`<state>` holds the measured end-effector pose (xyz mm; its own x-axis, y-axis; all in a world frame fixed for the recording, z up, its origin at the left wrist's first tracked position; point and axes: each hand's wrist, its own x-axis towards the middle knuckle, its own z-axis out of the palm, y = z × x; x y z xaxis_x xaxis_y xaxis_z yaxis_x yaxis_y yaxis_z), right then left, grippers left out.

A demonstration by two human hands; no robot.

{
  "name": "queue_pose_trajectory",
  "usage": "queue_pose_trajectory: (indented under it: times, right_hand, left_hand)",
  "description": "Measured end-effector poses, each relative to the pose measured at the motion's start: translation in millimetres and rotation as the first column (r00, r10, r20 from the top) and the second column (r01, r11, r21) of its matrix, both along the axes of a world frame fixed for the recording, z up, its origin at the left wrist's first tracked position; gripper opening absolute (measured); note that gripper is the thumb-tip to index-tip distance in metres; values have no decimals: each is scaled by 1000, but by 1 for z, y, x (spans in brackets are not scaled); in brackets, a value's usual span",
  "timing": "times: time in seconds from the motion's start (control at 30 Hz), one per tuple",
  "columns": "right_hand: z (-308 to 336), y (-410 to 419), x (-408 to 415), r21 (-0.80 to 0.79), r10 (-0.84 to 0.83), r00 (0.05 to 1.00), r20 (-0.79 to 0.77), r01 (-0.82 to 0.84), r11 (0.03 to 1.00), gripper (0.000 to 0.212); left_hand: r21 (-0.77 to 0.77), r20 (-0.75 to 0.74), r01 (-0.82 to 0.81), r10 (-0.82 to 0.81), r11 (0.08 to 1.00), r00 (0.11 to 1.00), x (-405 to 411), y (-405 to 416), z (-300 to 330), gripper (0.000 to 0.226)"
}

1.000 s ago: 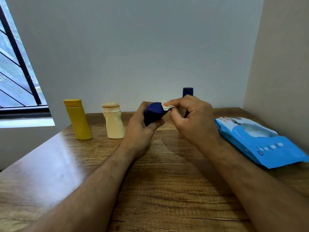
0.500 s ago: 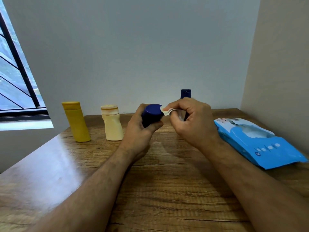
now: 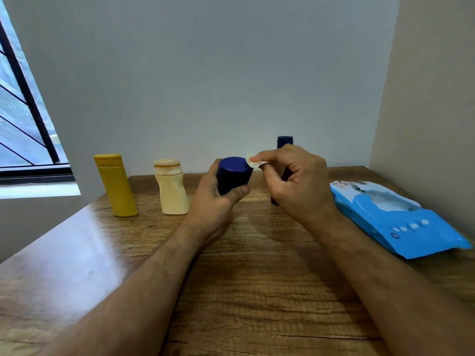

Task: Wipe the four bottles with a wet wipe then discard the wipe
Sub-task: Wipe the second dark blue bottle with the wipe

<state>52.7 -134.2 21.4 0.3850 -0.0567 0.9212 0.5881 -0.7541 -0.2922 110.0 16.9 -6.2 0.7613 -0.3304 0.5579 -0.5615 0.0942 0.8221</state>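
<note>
a person's left hand (image 3: 214, 199) grips a dark blue bottle (image 3: 234, 173) above a wooden table (image 3: 257, 291), fingers curled around its body, its round end tilted toward the camera. the right hand (image 3: 295, 183) pinches a small folded wet wipe (image 3: 253, 161) between thumb and forefinger, touching the bottle's upper right edge. at the back stand a yellow bottle (image 3: 117, 185) and a cream bottle (image 3: 171, 187); a second dark blue bottle (image 3: 284, 141) is mostly hidden behind the right hand. a blue wipes pack (image 3: 390, 217) lies at the right.

Two bottles (image 3: 144, 186) stand left of the hands (image 3: 257, 191), another bottle (image 3: 284, 142) seemingly behind, wipes pack (image 3: 390, 217) right.
</note>
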Motion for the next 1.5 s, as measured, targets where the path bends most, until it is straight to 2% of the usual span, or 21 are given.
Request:
queue_pose_trajectory:
  times: [0.07, 0.2, 0.27, 0.4, 0.47, 0.57, 0.63, 0.7, 0.8, 0.9, 0.97, 1.07, 1.13, 1.2, 1.33, 1.4, 1.5]
  right_hand:
    - [-1, 1, 0, 11, 28, 999, -28, -27, 1000, 22]
    - [-3, 2, -2, 95, 103, 986, -134, -90, 991, 17]
    - [-4, 2, -4, 68, 99, 981, -165, -89, 994, 14]
    - [-2, 6, -4, 76, 72, 994, -87, -66, 995, 17]
    - [-2, 7, -2, 82, 91, 990, -104, -83, 993, 17]
    - [-7, 7, 0, 53, 153, 942, -300, -144, 988, 14]
    - [-13, 8, 3, -64, 130, 858, -498, -186, 981, 13]
    - [-16, 8, 3, -137, 102, 819, -564, -214, 967, 14]
    - [-12, 7, 1, -20, 162, 888, -431, -189, 982, 14]
    - [-8, 4, 3, 129, 164, 933, -320, -128, 983, 10]
    - [-8, 3, 6, 177, 164, 922, -352, -106, 978, 10]
    - [-10, 4, 7, 197, 175, 894, -413, -100, 975, 10]
    - [-11, 5, 5, 277, 236, 873, -427, -122, 953, 9]
    - [-11, 5, 6, 325, 267, 866, -424, -130, 937, 9]
    - [-11, 6, 8, 352, 281, 864, -419, -130, 927, 11]
    - [-11, 5, 9, 372, 284, 867, -410, -125, 920, 13]
    - [-9, 3, 9, 412, 280, 875, -394, -105, 905, 12]
  left_hand:
    - [19, -23, 31, -30, 999, 999, -1, -1, -1, 40]
    - [-99, -106, 45, -56, 994, 993, -1, -1, -2, 41]
    - [-123, -111, 26, -40, 992, 993, 0, 2, 1, 39]
    - [-96, -99, 57, -66, 994, 993, 3, 4, 2, 45]
    - [-105, -106, 71, -82, 992, 991, 4, 4, 1, 50]
    - [-160, -123, 77, -97, 984, 988, 6, 7, 2, 51]
    - [-218, -158, 111, -147, 970, 976, 8, 8, 3, 48]
    - [-277, -194, 156, -215, 948, 957, 8, 7, 4, 50]
    - [-324, -242, 99, -183, 941, 953, 11, 4, 6, 64]
    - [-342, -247, 16, -106, 940, 963, 12, 6, 7, 66]
    - [-332, -241, -5, -80, 943, 967, 9, 5, 6, 57]
    - [-282, -243, -32, -39, 959, 969, 8, 3, 7, 26]
    - [-267, -243, -39, -28, 963, 969, 10, 1, 8, 14]
    - [-263, -228, -35, -26, 964, 973, 10, 2, 10, 28]
    - [-217, -210, 25, -72, 976, 975, 8, 8, 10, 74]
    - [-172, -201, 80, -114, 982, 973, 9, 10, 10, 79]
    - [-91, -176, 190, -204, 978, 963, 6, 9, 9, 74]
